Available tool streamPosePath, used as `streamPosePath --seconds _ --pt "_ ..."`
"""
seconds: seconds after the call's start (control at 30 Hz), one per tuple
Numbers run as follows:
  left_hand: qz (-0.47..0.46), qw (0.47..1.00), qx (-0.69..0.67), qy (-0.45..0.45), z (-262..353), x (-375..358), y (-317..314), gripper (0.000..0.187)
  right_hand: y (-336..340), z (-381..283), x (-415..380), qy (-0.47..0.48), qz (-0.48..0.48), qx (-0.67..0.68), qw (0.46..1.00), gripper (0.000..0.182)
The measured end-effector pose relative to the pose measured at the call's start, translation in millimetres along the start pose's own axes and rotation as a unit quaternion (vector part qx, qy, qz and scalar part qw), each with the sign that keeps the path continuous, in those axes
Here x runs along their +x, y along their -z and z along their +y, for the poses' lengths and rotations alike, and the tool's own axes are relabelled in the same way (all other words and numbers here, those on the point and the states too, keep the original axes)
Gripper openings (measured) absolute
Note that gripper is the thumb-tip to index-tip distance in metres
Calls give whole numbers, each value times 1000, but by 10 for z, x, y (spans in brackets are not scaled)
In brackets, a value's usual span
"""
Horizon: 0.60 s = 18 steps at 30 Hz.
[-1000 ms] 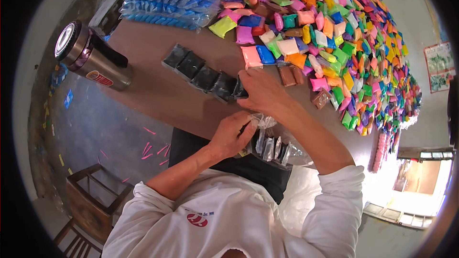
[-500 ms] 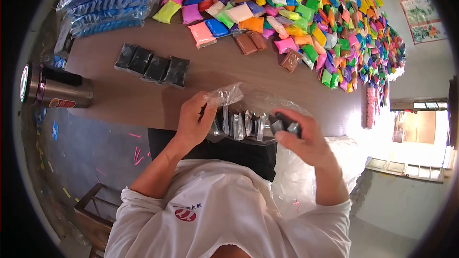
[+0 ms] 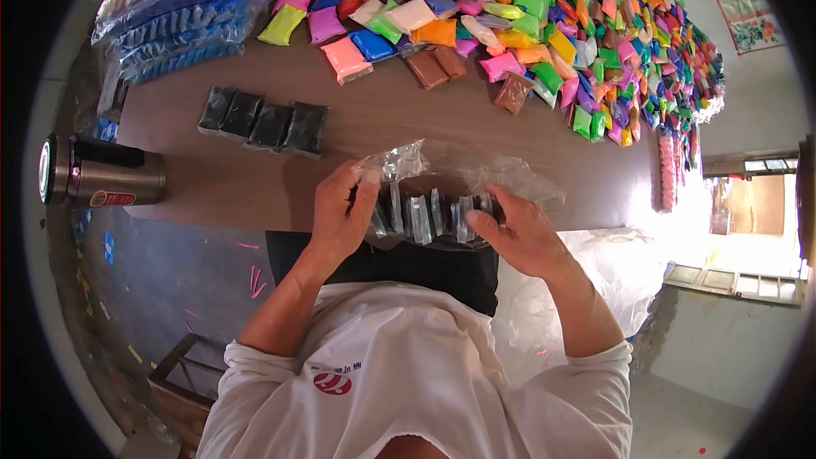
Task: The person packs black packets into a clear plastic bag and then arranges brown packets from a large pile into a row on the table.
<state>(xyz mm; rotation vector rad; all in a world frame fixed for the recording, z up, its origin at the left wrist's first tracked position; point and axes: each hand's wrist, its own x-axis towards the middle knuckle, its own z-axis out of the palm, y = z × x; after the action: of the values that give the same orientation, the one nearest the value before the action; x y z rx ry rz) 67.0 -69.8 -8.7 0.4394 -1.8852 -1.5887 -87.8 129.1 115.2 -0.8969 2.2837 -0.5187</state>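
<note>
A clear plastic bag [image 3: 510, 174] lies at the table's near edge, in front of my body. Small black packets [image 3: 421, 219] with shiny clear wrappers stand side by side in a row inside it. My left hand [image 3: 344, 211] is closed on the bag's left side, thumb on top. At the right end of the row my right hand [image 3: 525, 234] reaches into the bag, thumb and fingers around the last black packets. How far its fingertips reach is partly hidden. Several more black packets [image 3: 263, 124] lie in a joined row on the table, beyond my left hand.
A large heap of colourful packets [image 3: 527, 8] covers the far and right side of the brown table [image 3: 365, 119]. Bagged rows of blue packets [image 3: 183, 38] lie at the far left. A steel flask [image 3: 119, 172] lies near the left edge. A wooden chair [image 3: 183, 382] stands below left.
My right hand has moved left and down, bringing the black packets it held to the right end of the row in the bag. My left hand keeps hold of the bag.
</note>
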Motion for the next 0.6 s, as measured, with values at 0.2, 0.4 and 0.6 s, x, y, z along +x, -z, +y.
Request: streamPosePath --seconds 0.2,0.4,0.6 --pt "6 1000 4 1 18 5 -16 18 67 85 -25 39 -7 -7 999 28" --pt "8 1000 11 7 71 17 -25 19 -82 231 42 23 -19 -39 999 16" --pt "27 999 38 -18 45 18 -43 18 253 -267 -283 118 19 -66 991 11"
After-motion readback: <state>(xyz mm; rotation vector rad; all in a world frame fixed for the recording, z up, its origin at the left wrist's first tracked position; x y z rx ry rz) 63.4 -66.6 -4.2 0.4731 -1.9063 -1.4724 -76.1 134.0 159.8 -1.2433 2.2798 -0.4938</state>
